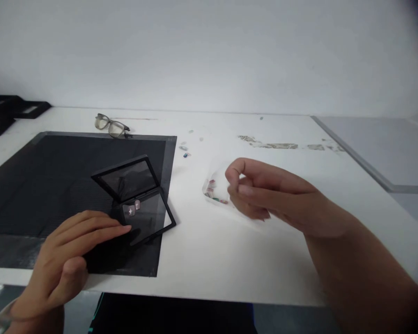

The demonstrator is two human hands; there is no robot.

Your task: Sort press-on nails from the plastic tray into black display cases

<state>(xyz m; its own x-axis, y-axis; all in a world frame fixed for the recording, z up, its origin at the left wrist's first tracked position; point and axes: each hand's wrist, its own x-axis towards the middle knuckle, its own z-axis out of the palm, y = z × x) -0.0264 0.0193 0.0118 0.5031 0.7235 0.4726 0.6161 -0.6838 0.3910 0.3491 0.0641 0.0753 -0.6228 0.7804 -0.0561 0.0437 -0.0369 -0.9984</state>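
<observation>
Left hand (75,253) rests flat, fingers spread, steadying the open black display case (139,204) at its fingertips while right hand (264,195) pinches something tiny over the clear gem bag (214,190) beneath it; best keep case pinned, pinch gentle.

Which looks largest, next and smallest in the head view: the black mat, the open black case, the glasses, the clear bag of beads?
1. black mat
2. open black case
3. glasses and clear bag of beads: they look alike; the glasses lie farther off and the right hand hides part of the bag, so no ranking.
</observation>
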